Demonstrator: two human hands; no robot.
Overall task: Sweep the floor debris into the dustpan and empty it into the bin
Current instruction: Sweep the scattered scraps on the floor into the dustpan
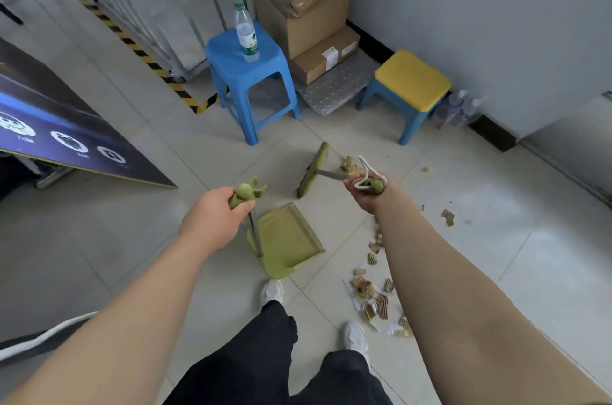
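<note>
My left hand point(212, 217) grips the green top of the dustpan's upright handle. The green dustpan point(286, 239) rests on the tiled floor just ahead of my feet, its mouth facing right, nothing visible inside. My right hand point(366, 192) grips the green broom handle, which has a white cord loop at its end. The broom head point(313, 169) stands on the floor beyond the dustpan. Torn brown cardboard debris point(374, 292) lies scattered on the floor to the right of the dustpan, partly hidden under my right forearm; a few bits point(349, 164) lie by the broom head.
A blue stool point(246, 73) with a water bottle point(246, 31) stands ahead, next to stacked cardboard boxes point(304, 13) and a yellow-topped stool point(410, 83). A dark slanted sign board point(66, 136) is at the left. A white cable point(39, 338) crosses the lower left floor. No bin shows.
</note>
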